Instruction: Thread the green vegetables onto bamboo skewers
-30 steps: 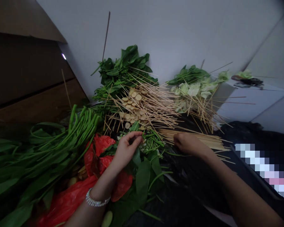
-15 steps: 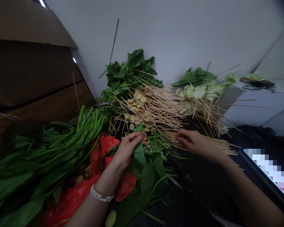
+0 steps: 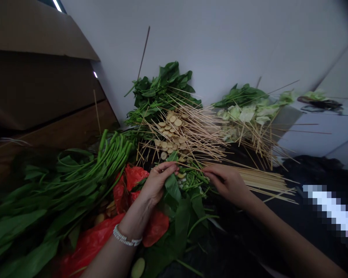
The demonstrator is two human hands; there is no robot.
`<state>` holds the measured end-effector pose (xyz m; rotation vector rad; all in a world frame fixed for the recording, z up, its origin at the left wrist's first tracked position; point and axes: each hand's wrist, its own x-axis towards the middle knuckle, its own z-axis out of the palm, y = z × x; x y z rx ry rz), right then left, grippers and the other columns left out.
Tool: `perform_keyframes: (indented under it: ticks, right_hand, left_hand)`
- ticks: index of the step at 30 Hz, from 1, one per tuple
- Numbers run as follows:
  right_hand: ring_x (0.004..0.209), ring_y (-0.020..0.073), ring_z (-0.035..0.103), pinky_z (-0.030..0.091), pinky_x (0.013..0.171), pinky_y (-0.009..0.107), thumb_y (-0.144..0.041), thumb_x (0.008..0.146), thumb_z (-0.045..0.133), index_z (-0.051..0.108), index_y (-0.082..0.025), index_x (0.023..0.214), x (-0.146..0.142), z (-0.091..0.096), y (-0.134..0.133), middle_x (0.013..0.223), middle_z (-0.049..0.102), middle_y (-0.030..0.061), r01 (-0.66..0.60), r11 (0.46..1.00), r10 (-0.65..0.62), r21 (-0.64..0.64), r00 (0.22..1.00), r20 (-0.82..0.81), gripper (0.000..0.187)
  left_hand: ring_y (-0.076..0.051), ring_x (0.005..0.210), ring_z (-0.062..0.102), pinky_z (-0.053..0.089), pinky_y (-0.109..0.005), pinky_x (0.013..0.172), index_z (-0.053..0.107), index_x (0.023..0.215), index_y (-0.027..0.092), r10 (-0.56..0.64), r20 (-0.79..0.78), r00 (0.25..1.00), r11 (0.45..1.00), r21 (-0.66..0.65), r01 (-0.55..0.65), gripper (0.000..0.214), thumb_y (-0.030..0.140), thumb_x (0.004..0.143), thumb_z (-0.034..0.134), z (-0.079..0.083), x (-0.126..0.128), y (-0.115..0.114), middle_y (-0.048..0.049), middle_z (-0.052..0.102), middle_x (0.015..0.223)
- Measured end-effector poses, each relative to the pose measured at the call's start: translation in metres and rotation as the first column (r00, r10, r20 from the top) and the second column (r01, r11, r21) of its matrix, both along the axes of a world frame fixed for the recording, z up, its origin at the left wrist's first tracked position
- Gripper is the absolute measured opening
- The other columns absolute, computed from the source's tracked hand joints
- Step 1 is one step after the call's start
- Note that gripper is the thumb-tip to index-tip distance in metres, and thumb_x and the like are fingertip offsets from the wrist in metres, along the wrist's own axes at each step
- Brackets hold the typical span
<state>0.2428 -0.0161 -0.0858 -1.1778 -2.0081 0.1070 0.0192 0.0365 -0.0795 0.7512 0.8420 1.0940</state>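
My left hand [image 3: 156, 181], with a pale beaded bracelet at the wrist, pinches a green leaf [image 3: 173, 187] between thumb and fingers. A thin wooden skewer [image 3: 190, 166] runs from the fingertips of my right hand [image 3: 227, 183] to the leaf at my left fingertips. Whether its tip has gone through the leaf, I cannot tell. Below both hands lie loose stems and leaves [image 3: 181, 222]. Just beyond them is a pile of skewered potato slices [image 3: 174, 121]. Bare skewers [image 3: 262, 179] lie in a bundle behind my right hand.
Long-stemmed greens [image 3: 75, 181] fill the left side beside a red plastic bag [image 3: 95, 239]. More leafy greens [image 3: 162, 85] lean at the back wall. Skewered cabbage pieces [image 3: 248, 112] sit at the right rear. A cardboard box [image 3: 40, 85] stands at the left; black plastic [image 3: 310, 166] lies right.
My right hand has moved left from the bare skewers, bringing one skewer to the leaf. My left hand still holds the leaf. The view has shifted slightly.
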Motion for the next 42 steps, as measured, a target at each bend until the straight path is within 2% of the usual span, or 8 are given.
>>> perform_keyframes:
  ticks: [8,42]
  right_hand:
    - [0.084,0.0169,0.069,0.054,0.074,0.027,-0.018,0.092,0.052,0.069,-0.018,0.098,-0.0003,-0.0005,-0.0004,0.094,0.075,0.0064,0.007,1.0,-0.007,0.03,1.0,0.011,0.018]
    - [0.082,0.0176,0.07,0.054,0.072,0.029,-0.022,0.093,0.051,0.071,-0.019,0.098,-0.0047,-0.005,-0.0018,0.093,0.075,0.006,0.006,1.0,-0.006,0.002,1.0,-0.007,0.02]
  left_hand:
    - [-0.008,0.054,0.062,0.051,-0.015,0.051,0.074,0.075,0.014,0.081,0.03,0.996,0.997,0.004,-0.081,0.037,0.022,0.044,0.092,0.0013,-0.0018,0.0015,0.0,0.071,0.064]
    - [-0.007,0.053,0.062,0.05,-0.014,0.05,0.074,0.074,0.014,0.066,0.014,0.998,0.998,0.018,-0.066,0.034,0.022,0.046,0.092,-0.0005,-0.0035,0.0033,0.0008,0.07,0.062]
